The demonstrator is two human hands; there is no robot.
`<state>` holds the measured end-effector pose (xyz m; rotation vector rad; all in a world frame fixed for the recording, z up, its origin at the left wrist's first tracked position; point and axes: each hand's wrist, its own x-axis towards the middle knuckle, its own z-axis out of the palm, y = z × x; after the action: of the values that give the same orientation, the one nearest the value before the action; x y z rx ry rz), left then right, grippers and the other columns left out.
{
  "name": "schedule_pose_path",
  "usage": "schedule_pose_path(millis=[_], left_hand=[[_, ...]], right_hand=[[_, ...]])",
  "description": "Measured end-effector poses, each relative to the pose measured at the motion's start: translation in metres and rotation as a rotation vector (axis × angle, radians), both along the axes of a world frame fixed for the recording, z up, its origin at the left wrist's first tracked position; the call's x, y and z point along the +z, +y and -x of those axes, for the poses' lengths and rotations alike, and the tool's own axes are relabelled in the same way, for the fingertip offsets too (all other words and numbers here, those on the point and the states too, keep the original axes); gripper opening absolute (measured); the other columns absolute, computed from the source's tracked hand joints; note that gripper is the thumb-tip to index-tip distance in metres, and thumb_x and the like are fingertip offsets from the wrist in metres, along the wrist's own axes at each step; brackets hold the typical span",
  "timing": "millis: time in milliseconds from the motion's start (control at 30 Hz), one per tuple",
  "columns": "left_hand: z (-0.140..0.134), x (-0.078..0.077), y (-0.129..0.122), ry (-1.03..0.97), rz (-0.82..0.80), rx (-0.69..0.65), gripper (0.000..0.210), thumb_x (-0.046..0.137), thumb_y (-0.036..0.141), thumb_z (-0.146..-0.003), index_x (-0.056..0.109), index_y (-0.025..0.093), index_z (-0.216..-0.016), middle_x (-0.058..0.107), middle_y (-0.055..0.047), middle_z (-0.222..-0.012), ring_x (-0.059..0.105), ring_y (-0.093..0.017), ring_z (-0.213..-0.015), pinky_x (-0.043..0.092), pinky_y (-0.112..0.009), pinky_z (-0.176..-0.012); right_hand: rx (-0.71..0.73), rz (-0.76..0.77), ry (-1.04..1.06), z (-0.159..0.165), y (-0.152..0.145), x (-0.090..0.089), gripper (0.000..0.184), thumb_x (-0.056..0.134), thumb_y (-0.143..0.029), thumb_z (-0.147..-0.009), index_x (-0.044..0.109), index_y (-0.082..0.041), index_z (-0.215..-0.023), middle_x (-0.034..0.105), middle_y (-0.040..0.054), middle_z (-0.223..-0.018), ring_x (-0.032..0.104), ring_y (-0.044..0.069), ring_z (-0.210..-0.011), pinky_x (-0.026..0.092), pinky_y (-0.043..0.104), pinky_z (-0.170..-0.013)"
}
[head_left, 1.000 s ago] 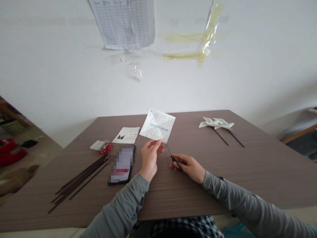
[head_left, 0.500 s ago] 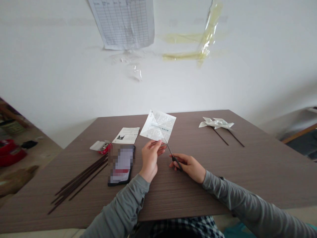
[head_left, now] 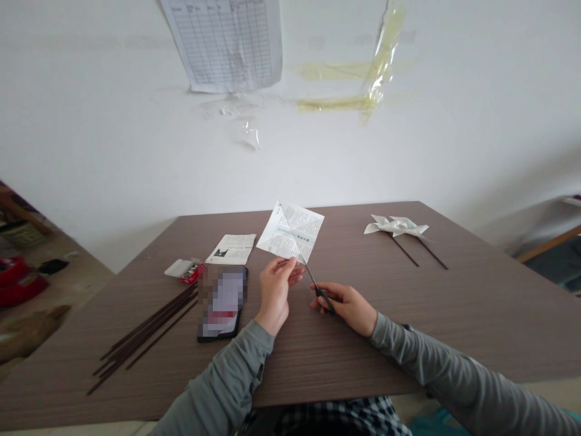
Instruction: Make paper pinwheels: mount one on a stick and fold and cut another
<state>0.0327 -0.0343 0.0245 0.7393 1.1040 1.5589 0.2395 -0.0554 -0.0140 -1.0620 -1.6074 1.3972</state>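
A creased square of printed paper (head_left: 293, 232) is pinched by its near corner in my left hand (head_left: 275, 292), above the table. My right hand (head_left: 349, 307) is closed around the dark handles of a pair of scissors (head_left: 311, 277). The scissor blades meet the paper's near corner, along a diagonal crease, just beside my left fingertips. How far the blades are spread is too small to tell. Left of my left hand lies a phone (head_left: 223, 303) with a blurred screen. More printed paper (head_left: 232, 249) rests flat behind it.
Several thin dark sticks (head_left: 149, 327) lie at the left, near a small open red-and-white box (head_left: 186, 271). Two white paper pinwheels (head_left: 399, 226) on sticks lie at the back right of the brown table (head_left: 454, 327). A white wall (head_left: 136, 133) rises behind the table.
Almost nothing differs. The paper's far corner has shifted very slightly to the right; both hands keep their places and their holds.
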Motion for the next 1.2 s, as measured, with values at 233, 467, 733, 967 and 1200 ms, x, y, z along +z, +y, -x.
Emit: schedule_pose_path(millis=[233, 467, 733, 967, 1200], left_hand=[[-0.001, 0.001, 0.000, -0.009, -0.002, 0.005, 0.041, 0.118, 0.036, -0.074, 0.084, 0.021, -0.091, 0.092, -0.005, -0.087, 0.092, -0.024, -0.080, 0.071, -0.029, -0.071], [-0.002, 0.003, -0.001, -0.015, 0.017, 0.013, 0.028, 0.111, 0.025, -0.082, 0.085, 0.022, -0.089, 0.093, -0.006, -0.088, 0.092, -0.023, -0.080, 0.071, -0.028, -0.070], [-0.002, 0.004, -0.001, 0.008, 0.015, 0.013, 0.031, 0.114, 0.028, -0.083, 0.085, 0.021, -0.091, 0.093, -0.007, -0.090, 0.092, -0.024, -0.079, 0.072, -0.029, -0.069], [-0.002, 0.006, -0.002, 0.021, 0.039, 0.016, 0.031, 0.112, 0.028, -0.084, 0.083, 0.022, -0.094, 0.093, -0.005, -0.093, 0.092, -0.025, -0.083, 0.070, -0.029, -0.071], [-0.003, 0.008, -0.003, 0.005, 0.053, 0.034, 0.030, 0.110, 0.025, -0.084, 0.082, 0.022, -0.096, 0.093, -0.006, -0.097, 0.092, -0.025, -0.086, 0.069, -0.031, -0.074]], right_hand=[[0.006, 0.011, 0.023, 0.001, 0.002, -0.007, 0.082, 0.099, -0.092, -0.090, 0.096, -0.022, -0.133, 0.096, 0.0182, -0.103, 0.081, 0.034, -0.083, 0.075, 0.057, -0.094], [-0.009, 0.019, 0.027, 0.002, 0.000, -0.001, 0.074, 0.102, -0.090, -0.088, 0.096, -0.026, -0.127, 0.095, 0.0159, -0.099, 0.082, 0.036, -0.083, 0.076, 0.058, -0.092], [0.003, 0.034, -0.012, 0.002, 0.000, 0.001, 0.077, 0.100, -0.093, -0.085, 0.096, -0.028, -0.127, 0.095, 0.0176, -0.101, 0.086, 0.041, -0.087, 0.077, 0.060, -0.094], [0.007, 0.018, -0.030, 0.001, 0.000, 0.000, 0.079, 0.099, -0.093, -0.085, 0.097, -0.029, -0.129, 0.095, 0.0168, -0.101, 0.086, 0.040, -0.088, 0.079, 0.060, -0.096], [-0.021, 0.010, -0.018, 0.003, -0.005, 0.004, 0.075, 0.101, -0.090, -0.087, 0.098, -0.028, -0.128, 0.096, 0.0174, -0.101, 0.085, 0.042, -0.086, 0.077, 0.064, -0.098]])
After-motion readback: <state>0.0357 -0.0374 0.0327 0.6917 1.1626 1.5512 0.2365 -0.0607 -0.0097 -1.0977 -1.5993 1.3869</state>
